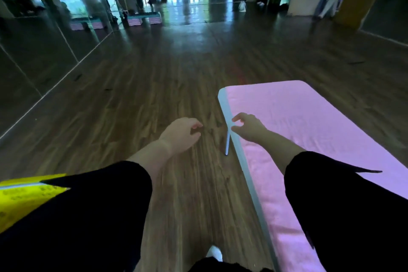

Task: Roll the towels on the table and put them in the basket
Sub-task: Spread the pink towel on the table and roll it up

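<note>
A pink towel (309, 121) lies spread flat over the table (225, 104), covering nearly all of its top. My right hand (248, 127) hovers at the towel's left edge, thumb and forefinger apart in a loose pinch, with nothing in it. My left hand (183, 136) hangs over the wooden floor left of the table, fingers loosely curled and empty. No basket is in view.
A yellow object (24, 194) shows at the lower left, partly behind my left sleeve. A table leg (227, 143) reaches the floor. Mirrors line the left wall. Several people and stacked pink steps (143, 19) stand far across the room.
</note>
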`<state>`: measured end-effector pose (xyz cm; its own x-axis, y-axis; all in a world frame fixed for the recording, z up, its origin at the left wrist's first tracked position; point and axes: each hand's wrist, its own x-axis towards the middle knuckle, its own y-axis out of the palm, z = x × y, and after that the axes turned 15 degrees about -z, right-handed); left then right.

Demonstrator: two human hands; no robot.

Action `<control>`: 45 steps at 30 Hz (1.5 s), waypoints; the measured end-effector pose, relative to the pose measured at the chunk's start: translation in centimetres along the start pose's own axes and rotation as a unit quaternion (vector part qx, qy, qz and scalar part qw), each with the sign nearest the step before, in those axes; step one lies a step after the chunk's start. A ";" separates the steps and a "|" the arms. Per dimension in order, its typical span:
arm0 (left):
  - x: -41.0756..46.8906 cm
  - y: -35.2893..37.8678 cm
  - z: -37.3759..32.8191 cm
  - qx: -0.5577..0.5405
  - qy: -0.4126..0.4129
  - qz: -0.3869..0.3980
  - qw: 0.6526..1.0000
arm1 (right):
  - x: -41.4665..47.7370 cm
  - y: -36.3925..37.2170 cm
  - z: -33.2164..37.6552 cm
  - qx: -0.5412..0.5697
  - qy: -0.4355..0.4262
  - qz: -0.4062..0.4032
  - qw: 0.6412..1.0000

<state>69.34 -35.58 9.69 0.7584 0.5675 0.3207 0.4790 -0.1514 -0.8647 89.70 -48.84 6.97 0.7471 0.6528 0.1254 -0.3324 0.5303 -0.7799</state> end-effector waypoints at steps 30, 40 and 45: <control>56.1 34.8 1.2 -0.003 0.507 0.325 0.798 | 29.2 13.1 -13.4 -0.107 0.532 -0.105 0.834; 58.1 39.7 6.2 0.121 0.504 0.411 0.750 | 29.5 17.1 -10.0 -0.136 0.574 -0.130 0.797; 59.1 39.8 7.8 0.087 0.518 0.401 0.751 | 29.8 18.3 -9.6 -0.134 0.580 -0.133 0.792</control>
<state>129.83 -1.77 -8.79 0.7520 -0.5970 -0.2795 -0.3119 0.0512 -0.9487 111.43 -24.87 -9.50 0.8484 -0.4816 -0.2197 -0.0564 0.3303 -0.9422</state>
